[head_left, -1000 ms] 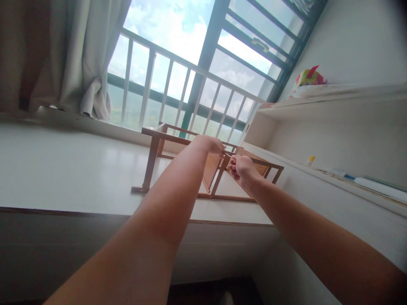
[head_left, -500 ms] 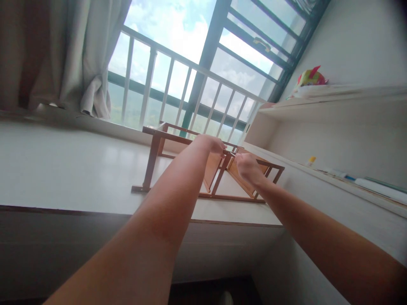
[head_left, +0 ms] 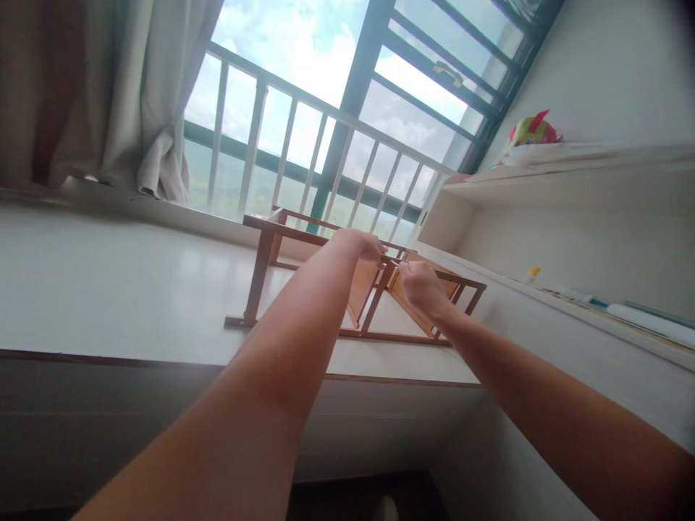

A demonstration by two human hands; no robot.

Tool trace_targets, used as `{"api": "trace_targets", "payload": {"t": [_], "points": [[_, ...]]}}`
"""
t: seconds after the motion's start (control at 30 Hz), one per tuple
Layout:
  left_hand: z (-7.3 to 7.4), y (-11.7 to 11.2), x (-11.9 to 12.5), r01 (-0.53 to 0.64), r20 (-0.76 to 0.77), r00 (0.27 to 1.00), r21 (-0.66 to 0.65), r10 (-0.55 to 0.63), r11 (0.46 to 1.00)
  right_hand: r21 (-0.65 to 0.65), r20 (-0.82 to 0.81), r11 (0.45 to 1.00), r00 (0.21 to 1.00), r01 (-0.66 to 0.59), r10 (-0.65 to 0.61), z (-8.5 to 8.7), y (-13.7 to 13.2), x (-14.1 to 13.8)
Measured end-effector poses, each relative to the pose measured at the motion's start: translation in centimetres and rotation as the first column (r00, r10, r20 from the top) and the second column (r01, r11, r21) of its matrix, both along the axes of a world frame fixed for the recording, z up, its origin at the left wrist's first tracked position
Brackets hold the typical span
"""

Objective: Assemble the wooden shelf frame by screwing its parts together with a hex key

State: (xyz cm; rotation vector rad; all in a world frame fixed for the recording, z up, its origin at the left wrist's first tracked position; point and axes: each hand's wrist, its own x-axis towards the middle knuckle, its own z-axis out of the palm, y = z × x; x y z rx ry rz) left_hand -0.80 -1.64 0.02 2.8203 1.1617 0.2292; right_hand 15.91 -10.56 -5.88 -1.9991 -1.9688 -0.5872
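Note:
A brown wooden rack (head_left: 259, 278) with slanted panels lies on its side on the white ledge. My left hand (head_left: 371, 248) is closed at the rack's upper rail, by the joint with a middle crosspiece (head_left: 376, 300). Just to the right, my right hand (head_left: 422, 282) is pinched shut close to the same joint. A thin, pale tip pokes out between its fingers toward the rail; too little shows to name it. The fingertips of both hands are partly hidden.
Beneath the rack runs the white ledge (head_left: 135, 289), with its front edge toward me. Behind it are white railings (head_left: 293, 130) and a window. A grey curtain (head_left: 163, 94) hangs at the left. White shelves (head_left: 521, 184) with a colourful packet (head_left: 535, 130) stand at the right.
My right hand has shifted very slightly left at the joint. My left hand and the rack stay in place.

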Motion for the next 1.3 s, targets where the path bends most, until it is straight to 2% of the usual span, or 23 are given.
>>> {"api": "trace_targets", "payload": {"t": [0.27,0.43,0.57,0.67,0.77,0.87,0.97,1.07,1.17,1.3], "points": [[-0.1,0.5,0.2,0.003,0.003,1.0,0.007,-0.003,1.0,0.067,0.053,0.995,0.996,0.072,-0.075,0.1,-0.8,-0.7],[-0.2,0.5,0.2,0.015,0.0,1.0,0.012,-0.015,1.0,0.063,0.054,0.998,0.998,-0.012,0.009,0.9,-1.6,-1.2],[-0.1,0.4,0.1,0.013,0.004,1.0,0.008,-0.013,1.0,0.072,-0.082,0.996,0.995,-0.055,0.061,1.0,-1.8,-0.9],[-0.2,0.5,0.1,0.009,0.01,1.0,0.006,-0.009,1.0,0.086,-0.283,0.995,0.957,-0.046,0.069,0.6,-1.2,-1.0],[-0.1,0.4,0.2,-0.005,0.01,1.0,0.005,0.005,1.0,0.059,-0.55,0.998,0.833,-0.028,0.056,0.1,-0.2,-1.7],[-0.1,0.2,0.2,-0.016,0.008,1.0,0.009,0.016,1.0,-0.01,-0.781,0.998,0.624,-0.06,0.03,0.0,0.3,-2.5],[0.0,-0.1,0.1,-0.018,0.007,1.0,0.01,0.018,1.0,-0.023,-0.9,0.992,0.435,-0.123,0.033,0.1,0.0,-3.0],[0.0,0.0,0.0,-0.013,0.008,1.0,0.002,0.013,1.0,0.006,-0.937,0.989,0.345,-0.146,0.057,0.0,-0.4,-3.1],[-0.1,0.2,0.0,-0.022,0.014,1.0,-0.002,0.022,1.0,0.047,-0.927,0.992,0.365,-0.115,0.086,-0.4,-0.1,-2.6],[-0.1,0.4,0.1,-0.009,0.012,1.0,0.004,0.009,1.0,0.11,-0.849,0.992,0.512,-0.064,0.127,-0.8,1.0,-1.1]]}}
